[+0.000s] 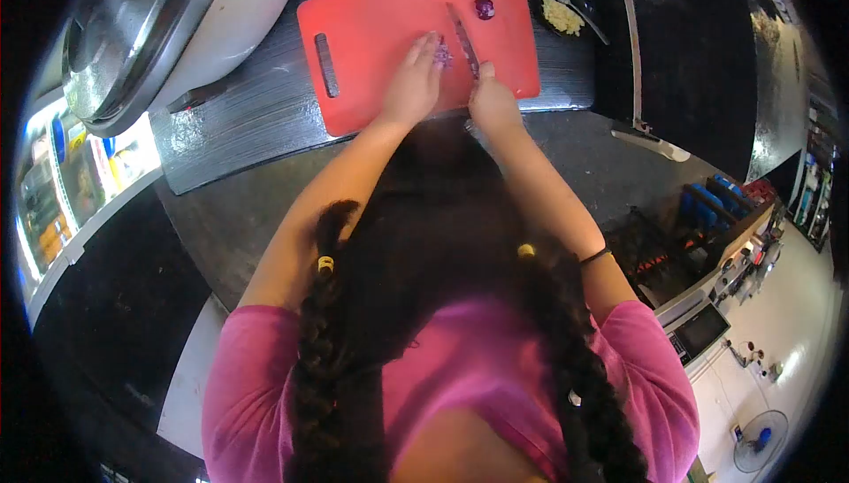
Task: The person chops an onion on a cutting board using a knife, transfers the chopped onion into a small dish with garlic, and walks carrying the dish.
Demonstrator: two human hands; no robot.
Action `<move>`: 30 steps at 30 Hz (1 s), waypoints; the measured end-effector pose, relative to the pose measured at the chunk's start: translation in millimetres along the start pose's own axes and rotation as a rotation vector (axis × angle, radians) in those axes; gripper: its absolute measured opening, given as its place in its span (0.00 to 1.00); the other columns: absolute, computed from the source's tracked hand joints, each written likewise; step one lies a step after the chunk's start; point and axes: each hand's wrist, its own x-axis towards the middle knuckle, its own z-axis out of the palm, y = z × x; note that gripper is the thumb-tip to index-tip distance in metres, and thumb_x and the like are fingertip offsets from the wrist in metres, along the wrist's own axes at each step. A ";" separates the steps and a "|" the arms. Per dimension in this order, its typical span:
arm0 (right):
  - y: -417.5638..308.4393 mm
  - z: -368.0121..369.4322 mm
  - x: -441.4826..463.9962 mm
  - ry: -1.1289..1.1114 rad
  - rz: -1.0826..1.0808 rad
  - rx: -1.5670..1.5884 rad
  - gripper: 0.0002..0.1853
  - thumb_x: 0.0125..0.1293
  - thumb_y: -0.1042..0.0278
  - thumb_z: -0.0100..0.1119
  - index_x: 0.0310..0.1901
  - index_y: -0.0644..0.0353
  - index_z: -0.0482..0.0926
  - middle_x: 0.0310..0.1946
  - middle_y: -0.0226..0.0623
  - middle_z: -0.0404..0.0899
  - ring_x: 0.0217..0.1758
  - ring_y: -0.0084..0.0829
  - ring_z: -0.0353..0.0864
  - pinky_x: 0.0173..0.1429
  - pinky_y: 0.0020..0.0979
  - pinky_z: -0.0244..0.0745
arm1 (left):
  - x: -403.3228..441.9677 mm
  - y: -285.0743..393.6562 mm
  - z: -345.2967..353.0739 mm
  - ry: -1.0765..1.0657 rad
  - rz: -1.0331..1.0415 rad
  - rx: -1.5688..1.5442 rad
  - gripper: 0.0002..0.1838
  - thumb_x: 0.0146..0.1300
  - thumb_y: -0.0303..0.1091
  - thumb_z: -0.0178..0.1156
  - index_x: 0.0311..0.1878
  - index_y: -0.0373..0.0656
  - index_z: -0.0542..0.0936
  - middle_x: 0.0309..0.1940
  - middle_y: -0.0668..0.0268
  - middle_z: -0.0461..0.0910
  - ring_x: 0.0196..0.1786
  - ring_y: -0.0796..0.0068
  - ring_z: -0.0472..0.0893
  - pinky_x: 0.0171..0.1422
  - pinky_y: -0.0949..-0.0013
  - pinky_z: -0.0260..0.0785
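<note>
A red cutting board (380,23) lies on the dark counter. My right hand (493,104) is closed round the handle of a knife (463,39), whose blade points away from me over the board. Just left of the blade is a small heap of chopped purple onion (443,54). My left hand (416,83) rests on the board with its fingertips against that heap; its fingers lie together, stretched forward. A purple onion piece (485,8) sits near the board's far right corner, apart from both hands.
Right of the board, a dark dish (579,3) holds chopped yellowish bits (562,18) and a spoon (591,25). A large white appliance with a glass lid (239,32) stands at the left on the dark counter (212,134). Farther right are shelves and a microwave (700,331).
</note>
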 end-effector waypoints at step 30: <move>-19.6 30.7 18.4 -0.014 -0.145 -0.142 0.16 0.75 0.70 0.34 0.51 0.69 0.71 0.44 0.69 0.80 0.51 0.61 0.82 0.56 0.59 0.74 | 37.3 -14.9 -15.9 -0.125 -0.056 0.039 0.26 0.50 0.17 0.64 0.55 0.37 0.76 0.53 0.51 0.75 0.58 0.44 0.76 0.62 0.52 0.72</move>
